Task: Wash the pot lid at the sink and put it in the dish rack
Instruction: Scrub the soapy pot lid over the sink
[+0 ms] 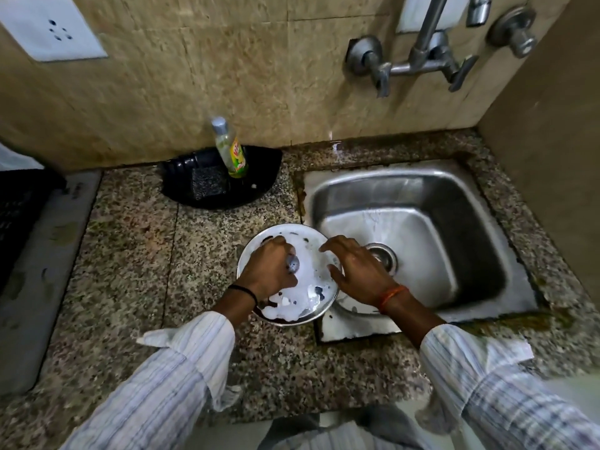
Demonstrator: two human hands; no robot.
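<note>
A round steel pot lid [310, 254], covered in white soap foam, lies over the counter at the left rim of the steel sink [422, 203]. My left hand [271, 269] is closed around the knob in the lid's middle. My right hand [355, 269] hovers with spread fingers over the lid's right edge and the sink drain, holding nothing. A dark rack-like crate [19, 216] shows at the far left edge, mostly cut off.
A black tray [259, 177] at the back of the granite counter [130, 254] holds a dish-soap bottle [232, 151] and a dark scrub pad [209, 183]. A wall tap [418, 60] hangs above the sink. A grey board [39, 280] lies at the left.
</note>
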